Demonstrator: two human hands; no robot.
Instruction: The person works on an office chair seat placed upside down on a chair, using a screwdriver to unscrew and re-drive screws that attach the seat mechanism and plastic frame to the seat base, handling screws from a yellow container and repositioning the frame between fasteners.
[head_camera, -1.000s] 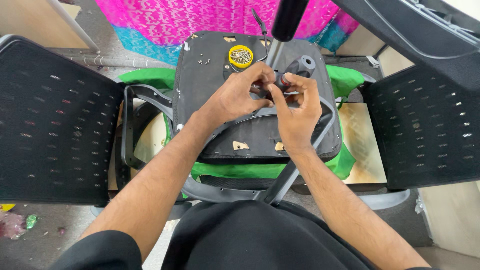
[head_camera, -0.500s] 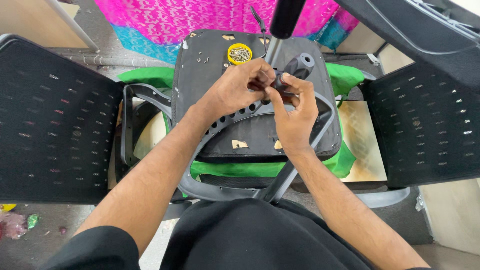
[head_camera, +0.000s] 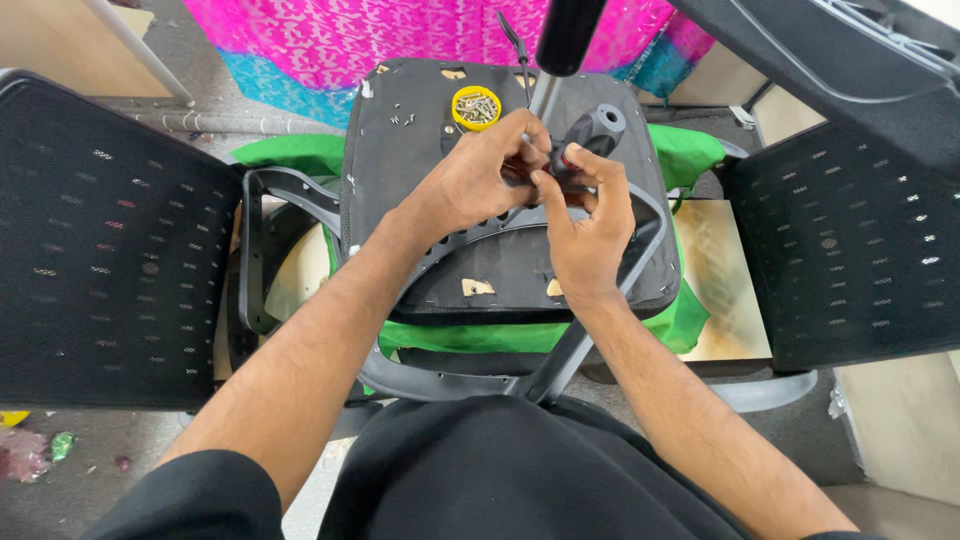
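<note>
Both hands meet over the upturned black seat pad, mid-scene. Right hand is clamped on a dark screwdriver handle w/ a red collar, thumb pressing near the collar. Left hand has fingers pinched together at the tool's tip end; what's between them is hidden, prob. a screw but can't tell. Vs 1 s ago the hands have lifted slightly and shifted far-ward, the grey armrest frame holes now showing beneath, so the tip seems off the work for now. Yellow screw tub sits just beyond, a few loose screws left of it.
</note>
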